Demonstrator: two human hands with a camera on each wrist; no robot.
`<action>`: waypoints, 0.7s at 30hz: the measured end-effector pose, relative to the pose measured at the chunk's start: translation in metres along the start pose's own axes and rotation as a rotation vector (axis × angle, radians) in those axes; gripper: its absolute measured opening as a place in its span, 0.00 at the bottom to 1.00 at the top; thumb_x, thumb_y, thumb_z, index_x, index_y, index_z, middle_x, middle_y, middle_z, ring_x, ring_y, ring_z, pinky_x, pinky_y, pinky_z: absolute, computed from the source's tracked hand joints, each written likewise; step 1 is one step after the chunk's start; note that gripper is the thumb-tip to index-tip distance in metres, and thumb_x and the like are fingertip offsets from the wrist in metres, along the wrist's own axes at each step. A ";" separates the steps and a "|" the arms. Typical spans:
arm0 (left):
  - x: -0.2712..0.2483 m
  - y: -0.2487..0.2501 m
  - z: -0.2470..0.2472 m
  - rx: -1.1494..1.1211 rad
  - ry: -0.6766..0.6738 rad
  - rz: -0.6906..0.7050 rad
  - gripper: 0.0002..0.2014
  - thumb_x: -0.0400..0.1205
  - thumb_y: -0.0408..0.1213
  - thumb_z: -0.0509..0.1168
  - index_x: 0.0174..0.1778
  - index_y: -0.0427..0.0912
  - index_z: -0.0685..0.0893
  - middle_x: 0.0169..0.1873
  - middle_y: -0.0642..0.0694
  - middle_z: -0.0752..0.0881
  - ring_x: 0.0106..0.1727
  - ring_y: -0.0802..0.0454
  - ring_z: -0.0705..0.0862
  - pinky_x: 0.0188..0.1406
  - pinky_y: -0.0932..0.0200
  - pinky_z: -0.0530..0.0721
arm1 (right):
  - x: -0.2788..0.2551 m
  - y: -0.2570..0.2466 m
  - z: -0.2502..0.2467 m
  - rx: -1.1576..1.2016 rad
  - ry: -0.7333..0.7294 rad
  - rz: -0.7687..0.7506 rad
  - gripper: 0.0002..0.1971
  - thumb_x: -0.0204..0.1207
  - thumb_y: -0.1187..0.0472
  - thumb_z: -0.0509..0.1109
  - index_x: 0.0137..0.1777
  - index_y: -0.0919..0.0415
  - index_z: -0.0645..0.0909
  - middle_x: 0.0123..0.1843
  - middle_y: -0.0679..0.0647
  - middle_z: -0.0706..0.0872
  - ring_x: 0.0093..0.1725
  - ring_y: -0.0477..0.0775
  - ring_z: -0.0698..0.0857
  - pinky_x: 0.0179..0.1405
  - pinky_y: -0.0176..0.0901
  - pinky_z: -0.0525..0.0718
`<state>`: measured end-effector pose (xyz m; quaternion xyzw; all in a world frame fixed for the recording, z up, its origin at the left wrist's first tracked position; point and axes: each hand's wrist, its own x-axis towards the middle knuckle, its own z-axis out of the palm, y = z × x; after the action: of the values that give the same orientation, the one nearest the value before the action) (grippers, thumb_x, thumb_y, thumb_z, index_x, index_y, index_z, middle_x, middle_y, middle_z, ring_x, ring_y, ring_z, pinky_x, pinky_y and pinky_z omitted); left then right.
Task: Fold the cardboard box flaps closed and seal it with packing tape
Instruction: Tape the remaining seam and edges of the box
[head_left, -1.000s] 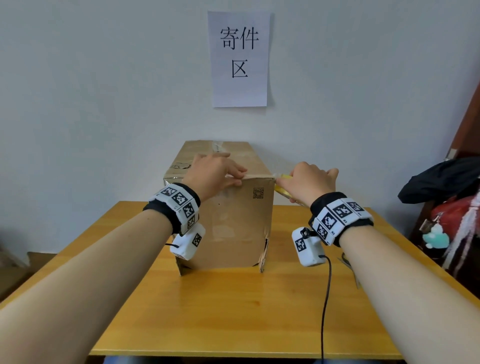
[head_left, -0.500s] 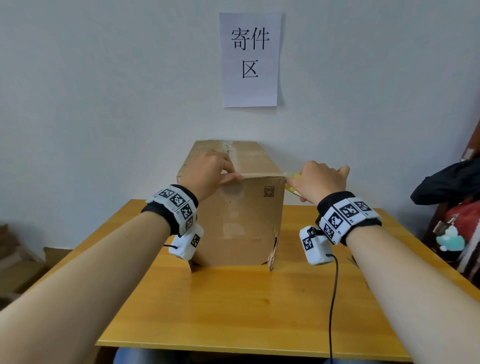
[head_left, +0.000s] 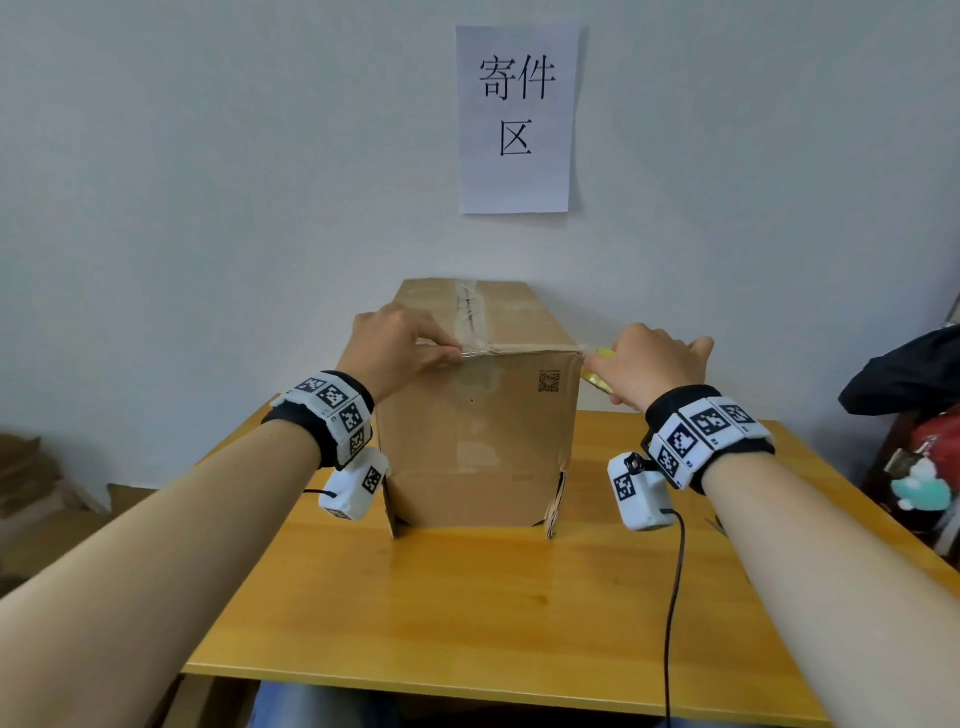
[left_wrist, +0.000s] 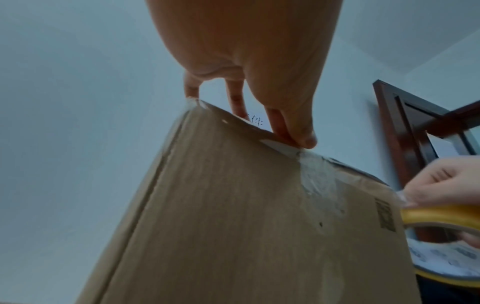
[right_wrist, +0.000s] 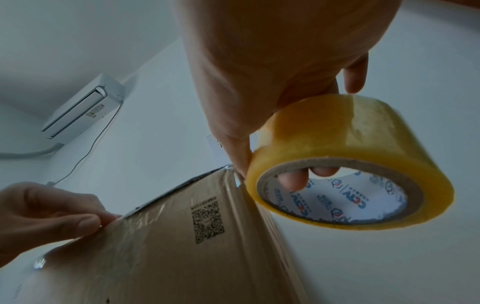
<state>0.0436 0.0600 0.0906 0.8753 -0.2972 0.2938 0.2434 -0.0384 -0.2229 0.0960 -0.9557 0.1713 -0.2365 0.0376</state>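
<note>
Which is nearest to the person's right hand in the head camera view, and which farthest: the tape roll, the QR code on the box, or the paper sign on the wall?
From the right hand:
1. Tape roll, held in that hand at the box's right top corner.
2. QR code, on the cardboard box's front face, just left of the hand.
3. Paper sign, high on the wall behind the box.

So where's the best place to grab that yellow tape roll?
Through its hole. The tape roll is a wide ring with an open cardboard core, so fingers hook inside from the open side and the thumb presses the outer face, as the right hand does now.
</note>
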 end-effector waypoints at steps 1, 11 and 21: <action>0.000 0.003 0.002 0.009 0.018 -0.037 0.07 0.74 0.56 0.76 0.39 0.59 0.92 0.37 0.64 0.87 0.51 0.56 0.81 0.57 0.42 0.79 | 0.000 -0.001 0.000 0.005 0.002 -0.002 0.26 0.81 0.39 0.57 0.29 0.55 0.81 0.21 0.48 0.86 0.32 0.53 0.82 0.55 0.57 0.65; 0.003 0.029 0.012 0.097 0.018 -0.139 0.19 0.71 0.62 0.74 0.32 0.50 0.80 0.36 0.57 0.83 0.43 0.58 0.79 0.52 0.49 0.68 | -0.002 0.000 0.006 0.022 0.001 0.017 0.26 0.81 0.40 0.57 0.30 0.56 0.83 0.21 0.47 0.86 0.32 0.52 0.82 0.53 0.57 0.63; 0.007 0.004 0.010 -0.073 -0.050 -0.068 0.08 0.71 0.50 0.80 0.32 0.60 0.87 0.40 0.63 0.86 0.50 0.61 0.81 0.59 0.40 0.79 | -0.002 0.000 0.006 0.039 -0.010 0.036 0.26 0.81 0.40 0.57 0.28 0.55 0.80 0.21 0.48 0.86 0.31 0.52 0.81 0.55 0.57 0.64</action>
<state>0.0496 0.0484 0.0892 0.8824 -0.2839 0.2526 0.2776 -0.0368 -0.2221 0.0900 -0.9528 0.1835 -0.2341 0.0615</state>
